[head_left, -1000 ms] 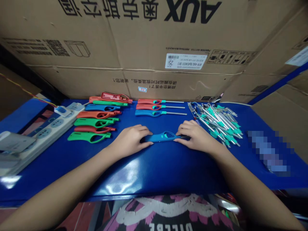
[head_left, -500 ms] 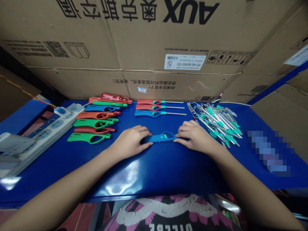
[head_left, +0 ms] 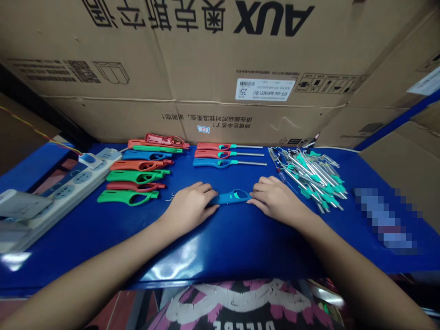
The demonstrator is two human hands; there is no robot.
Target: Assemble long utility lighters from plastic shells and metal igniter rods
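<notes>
Between my two hands lies a blue lighter (head_left: 225, 198), a long-necked kind with a trigger loop and a teal trigger. My left hand (head_left: 192, 204) is closed on its handle end, thumb below and fingers above. At the loop end, my right hand (head_left: 273, 197) pinches the tip, covering whatever sticks out there. Behind it, three lighters with metal rods lie in a row, the nearest a blue lighter (head_left: 213, 162). To the right is a pile of metal rods with teal parts (head_left: 314, 176).
Several coloured lighter casings (head_left: 127, 197) are stacked at the left, beside a white power strip (head_left: 77, 185). A big cardboard box (head_left: 202, 82) walls off the back of the blue table (head_left: 213, 252). A blurred-out object (head_left: 385, 220) lies at the right.
Both hands stay nearly in place on the blue lighter. My right hand has shifted down slightly, and thin wires now show beside my left hand.
</notes>
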